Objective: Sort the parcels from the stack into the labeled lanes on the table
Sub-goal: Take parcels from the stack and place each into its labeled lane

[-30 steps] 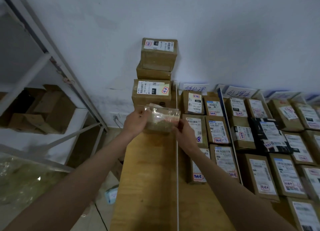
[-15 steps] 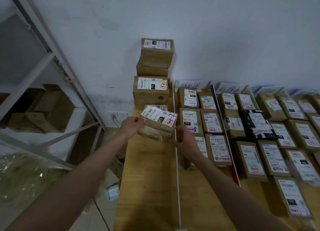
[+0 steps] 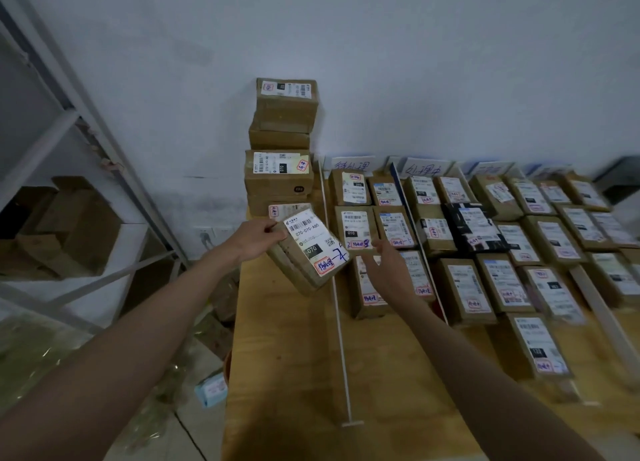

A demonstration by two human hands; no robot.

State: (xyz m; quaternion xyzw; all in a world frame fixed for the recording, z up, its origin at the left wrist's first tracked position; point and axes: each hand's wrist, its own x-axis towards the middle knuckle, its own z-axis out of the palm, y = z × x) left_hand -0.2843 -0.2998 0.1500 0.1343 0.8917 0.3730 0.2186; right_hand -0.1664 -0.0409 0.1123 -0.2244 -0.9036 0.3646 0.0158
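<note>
The left hand point(image 3: 254, 239) has its grip curled round the far left corner of the parcel point(image 3: 306, 251), held tilted above the surface point(image 3: 287, 356) just left of the white divider point(image 3: 341, 339), long axis slanting toward the open, empty right hand point(image 3: 384, 270) beyond it.

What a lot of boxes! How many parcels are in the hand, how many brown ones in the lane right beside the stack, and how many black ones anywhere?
Parcel held in the left hand: 1
Brown parcels in the first lane: 6
Black parcel: 1
Total: 8
</note>
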